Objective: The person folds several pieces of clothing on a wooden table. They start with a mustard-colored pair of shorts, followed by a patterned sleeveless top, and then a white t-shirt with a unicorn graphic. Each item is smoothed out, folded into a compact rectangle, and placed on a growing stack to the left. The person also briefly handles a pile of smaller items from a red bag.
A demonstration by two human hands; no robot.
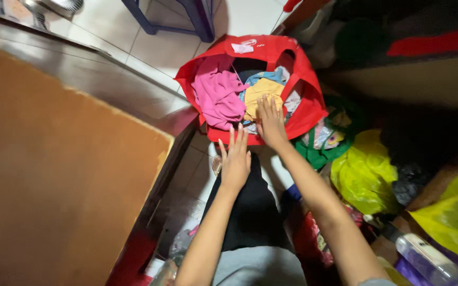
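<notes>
Fingers of right hand (270, 123) are spread open on yellow cloth (261, 94) in red bag (304, 114); left hand (235, 159) is held open near rim; cloth not yet gripped, fingers need closing.

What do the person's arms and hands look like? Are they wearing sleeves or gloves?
Both arms are bare from wrist to past the elbow, with no gloves, rings, watch or bracelets showing. The left hand and right hand have their fingers stretched out long and straight. A bit of grey sleeve peeks in at the right upper arm.
</notes>
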